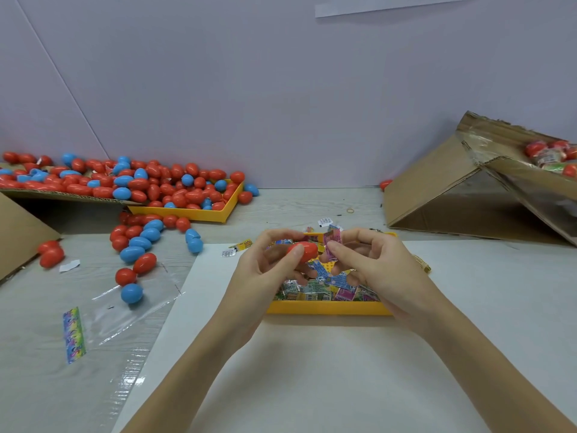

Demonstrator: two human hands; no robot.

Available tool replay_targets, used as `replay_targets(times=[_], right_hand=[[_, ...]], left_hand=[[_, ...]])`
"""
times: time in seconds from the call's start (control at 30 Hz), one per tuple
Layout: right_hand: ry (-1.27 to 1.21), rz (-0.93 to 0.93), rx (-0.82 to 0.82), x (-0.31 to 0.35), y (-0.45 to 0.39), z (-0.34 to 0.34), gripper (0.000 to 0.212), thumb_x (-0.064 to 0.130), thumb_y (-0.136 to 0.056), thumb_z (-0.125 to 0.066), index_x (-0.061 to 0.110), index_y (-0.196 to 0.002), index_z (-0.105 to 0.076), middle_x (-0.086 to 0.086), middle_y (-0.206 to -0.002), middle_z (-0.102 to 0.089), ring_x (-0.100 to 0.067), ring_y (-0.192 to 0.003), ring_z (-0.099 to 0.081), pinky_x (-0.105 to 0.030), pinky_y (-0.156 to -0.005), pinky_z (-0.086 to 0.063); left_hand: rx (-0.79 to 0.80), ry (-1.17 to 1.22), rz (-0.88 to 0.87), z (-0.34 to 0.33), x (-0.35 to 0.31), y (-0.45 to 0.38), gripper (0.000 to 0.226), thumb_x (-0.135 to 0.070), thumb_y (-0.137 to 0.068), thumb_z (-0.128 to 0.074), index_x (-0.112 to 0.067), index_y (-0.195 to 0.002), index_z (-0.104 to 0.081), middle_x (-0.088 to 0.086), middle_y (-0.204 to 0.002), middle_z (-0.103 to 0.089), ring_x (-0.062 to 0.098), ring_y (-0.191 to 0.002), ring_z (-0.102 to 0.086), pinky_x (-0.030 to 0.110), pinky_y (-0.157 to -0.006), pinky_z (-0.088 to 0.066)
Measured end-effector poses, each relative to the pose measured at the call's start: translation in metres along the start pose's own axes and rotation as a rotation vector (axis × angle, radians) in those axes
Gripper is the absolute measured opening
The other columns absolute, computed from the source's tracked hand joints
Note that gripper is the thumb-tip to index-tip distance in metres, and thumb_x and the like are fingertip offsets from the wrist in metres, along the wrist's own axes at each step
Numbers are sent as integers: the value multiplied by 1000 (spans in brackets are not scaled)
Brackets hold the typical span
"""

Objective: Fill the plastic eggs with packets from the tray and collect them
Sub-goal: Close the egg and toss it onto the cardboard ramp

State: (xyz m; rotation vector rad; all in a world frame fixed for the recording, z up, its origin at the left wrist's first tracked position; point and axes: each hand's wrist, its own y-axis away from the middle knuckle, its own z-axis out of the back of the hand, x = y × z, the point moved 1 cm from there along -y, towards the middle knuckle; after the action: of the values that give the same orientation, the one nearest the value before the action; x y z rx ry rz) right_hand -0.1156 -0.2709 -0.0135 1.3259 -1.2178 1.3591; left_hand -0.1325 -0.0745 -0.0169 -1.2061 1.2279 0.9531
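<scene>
Your left hand (pixel 265 270) is gripping a red egg (pixel 304 250) above the tray (pixel 327 307), long axis lying crosswise; your right hand's (pixel 371 264) fingers (pixel 335 247) are pinching a pink packet (pixel 331 238) just at the egg's 2 o'clock.

One view only for you: head-worn wide-angle camera, looking forward and down from above your forearms. Close on left hand (pixel 265 270) and right hand (pixel 374 267), both near frame centre over yellow plastic tray of printed packets (pixel 327 307). Pile of red and blue plastic eggs (pixel 125 182) far left, tilted brown cardboard box (pixel 443 189) far right, pale wall behind. Edges bend from lens. No second view, so nothing shared.
</scene>
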Motion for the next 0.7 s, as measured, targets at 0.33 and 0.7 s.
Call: replay_targets(times=[0.33,0.7], right_hand=[[263,145,-62,2,4,-5,12,27,-96,-71,17,-92,-77,0,-84,-78,-21,-67,-76,-20,-47,-50],[427,247,-59,-2,6,-8,13,37,-96,-69,26,-92,-76,5,-81,-77,-12,-65,-75,-26,-61,-59]], left_hand=[[85,-119,31,1,0,1,31,-18,-100,-65,-26,-130,-71,0,-117,-76,20,-106,-74,36,-100,-55],[61,-179,29,0,1,2,32,-17,-101,-63,-26,-131,-69,4,-103,-78,12,-90,-73,26,-87,-57]])
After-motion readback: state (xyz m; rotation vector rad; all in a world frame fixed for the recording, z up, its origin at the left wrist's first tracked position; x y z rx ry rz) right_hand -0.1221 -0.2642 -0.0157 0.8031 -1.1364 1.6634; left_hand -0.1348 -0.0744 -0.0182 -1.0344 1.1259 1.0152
